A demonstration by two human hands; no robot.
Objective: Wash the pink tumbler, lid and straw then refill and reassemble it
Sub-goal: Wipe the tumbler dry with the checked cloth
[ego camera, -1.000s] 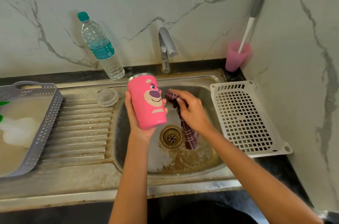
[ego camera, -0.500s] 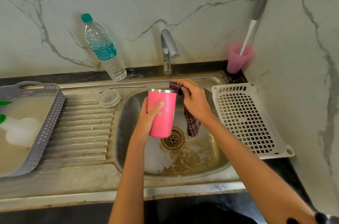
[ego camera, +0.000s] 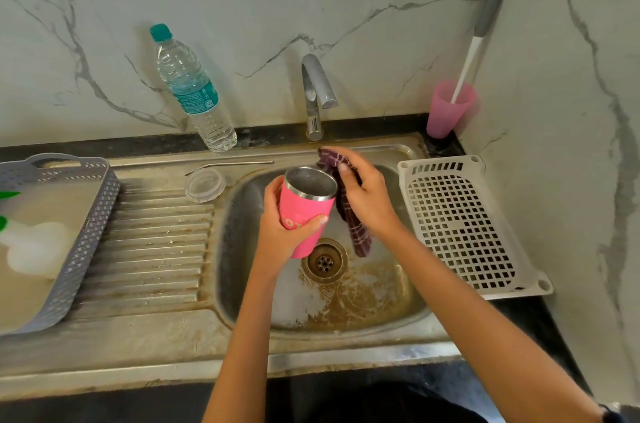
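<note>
I start with the stained stainless-steel sink (ego camera: 363,301), which fills most of my view. A grey perforated plastic basket (ego camera: 86,232) sits on its drainboard side and a white slotted plastic tray (ego camera: 460,225) on the table to the other side. A clear plastic water bottle with a teal cap (ego camera: 194,93) stands at the back wall.

The pink steel-lined tumbler (ego camera: 304,206) is held above the basin, its base just over the drain. My left hand (ego camera: 280,235) has its fingers wrapped round the lower body. The long axis runs nearly upright, with the open mouth tipped a little back and toward my right hand (ego camera: 367,194). That hand is just beside the rim, its fingers clamped on a dark maroon checked cloth (ego camera: 356,232), whose bunched top touches the rim's far edge while the tail hangs into the basin.

So the right hand is nearer the mouth. I judge the cloth goes inside next.

The clear round lid (ego camera: 205,184) and thin bent metal straw (ego camera: 235,164) lie on the drainboard, well apart from both hands.
</note>
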